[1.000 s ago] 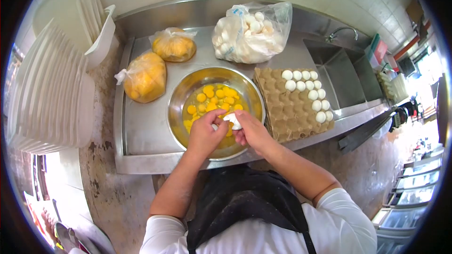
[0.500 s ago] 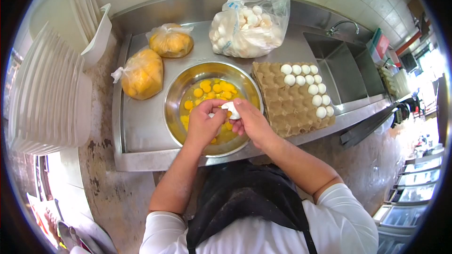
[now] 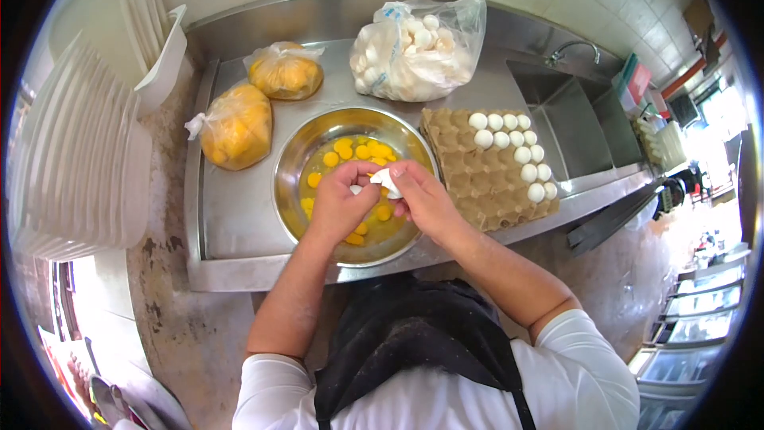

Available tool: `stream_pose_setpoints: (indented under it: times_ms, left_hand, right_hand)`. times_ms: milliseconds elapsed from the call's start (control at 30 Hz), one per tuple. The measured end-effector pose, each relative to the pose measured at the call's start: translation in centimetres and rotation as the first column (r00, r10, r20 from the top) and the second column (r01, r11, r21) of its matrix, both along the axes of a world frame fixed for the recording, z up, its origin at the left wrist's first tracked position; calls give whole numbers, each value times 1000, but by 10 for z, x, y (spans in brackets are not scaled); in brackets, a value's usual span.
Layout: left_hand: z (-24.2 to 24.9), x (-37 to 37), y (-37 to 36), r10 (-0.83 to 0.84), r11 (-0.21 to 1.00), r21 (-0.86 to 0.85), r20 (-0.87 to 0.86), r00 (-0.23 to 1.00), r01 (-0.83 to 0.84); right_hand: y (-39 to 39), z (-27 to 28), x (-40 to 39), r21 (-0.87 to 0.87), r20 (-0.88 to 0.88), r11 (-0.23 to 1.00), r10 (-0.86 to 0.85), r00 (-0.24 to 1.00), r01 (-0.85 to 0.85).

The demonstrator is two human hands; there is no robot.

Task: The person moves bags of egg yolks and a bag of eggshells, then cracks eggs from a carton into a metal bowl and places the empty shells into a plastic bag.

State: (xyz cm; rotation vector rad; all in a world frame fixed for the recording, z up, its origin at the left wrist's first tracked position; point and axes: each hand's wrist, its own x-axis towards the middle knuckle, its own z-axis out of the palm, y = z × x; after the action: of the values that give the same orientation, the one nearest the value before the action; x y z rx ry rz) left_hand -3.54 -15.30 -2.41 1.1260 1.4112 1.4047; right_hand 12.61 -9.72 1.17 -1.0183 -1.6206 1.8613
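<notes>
Over a wide steel bowl (image 3: 290, 227), both of my hands are close together. My right hand (image 3: 426, 199) pinches a broken white eggshell (image 3: 387, 182) between thumb and fingers. My left hand (image 3: 341, 205) is closed, with a bit of white shell (image 3: 356, 189) showing between its thumb and fingers. Several yolks (image 3: 342, 146) in clear egg white lie at the bottom of the bowl. To the right, a cardboard egg tray (image 3: 477, 183) carries white eggs (image 3: 522, 154) along its far and right sides; its other cups hold none.
Behind the bowl stands a clear bag of eggshells (image 3: 414, 52). Two tied bags of yellow-orange food (image 3: 236, 127) sit at the left of the steel counter (image 3: 239, 231). A sink (image 3: 561, 123) with a tap (image 3: 574, 49) is at right; stacked white containers (image 3: 79, 159) stand at far left.
The view has shifted slightly. My hands stay over the bowl, still holding the shell pieces, and the orange yolk seen between them earlier shows less now.
</notes>
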Motion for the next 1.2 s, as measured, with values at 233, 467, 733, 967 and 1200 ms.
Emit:
stream_pose_setpoints:
  times_ms: [233,467,733,967,1200]
  left_hand:
    - [12,-7,-6,-46,999,-13,11,999,46]
    - [6,-14,-7,-80,994,-46,257,963,95]
    - [5,-18,-9,21,997,-71,206,978,-6]
    - [0,-16,-9,24,997,-73,188,982,-10]
    - [4,-12,-8,-2,1000,-27,283,959,10]
  right_hand:
    - [0,3,-1,12,-10,1000,2,1000,-2]
    - [-1,10,-2,46,-19,999,16,1000,-15]
    - [1,5,4,510,67,860,-34,997,-5]
    - [5,10,10,541,55,841,-45,997,8]
    - [18,-18,15,-320,-15,943,-103,995,93]
